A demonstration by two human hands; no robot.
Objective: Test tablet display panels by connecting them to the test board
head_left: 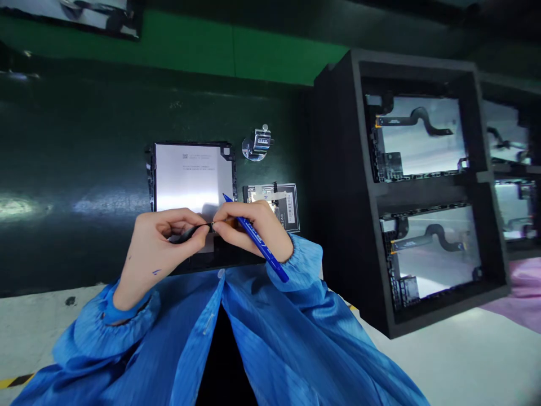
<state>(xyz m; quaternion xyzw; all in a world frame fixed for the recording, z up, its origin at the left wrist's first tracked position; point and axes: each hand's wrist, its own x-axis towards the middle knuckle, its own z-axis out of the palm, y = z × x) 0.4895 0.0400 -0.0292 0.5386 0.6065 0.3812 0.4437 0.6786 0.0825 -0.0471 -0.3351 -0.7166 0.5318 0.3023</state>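
Note:
My left hand (164,242) is closed, thumb and forefinger pinching a black strip (186,234) that looks like a flex cable. Fingertip to fingertip with it, my right hand (253,225) pinches at the strip's end; whatever lies between those fingertips is too small to make out. A blue marker pen (264,251) is tucked in the right hand, its pointed end up and to the left. Under both hands lies a display panel (194,175) with a silvery-white back and black frame. My hands cover its lower part.
A chrome tally counter (257,144) stands right of the panel. Below it lies a small circuit module (290,206) with a label, partly behind my right hand. A black foam rack (376,225) at right holds similar panels with cables. A pink sleeve (522,293) shows at far right.

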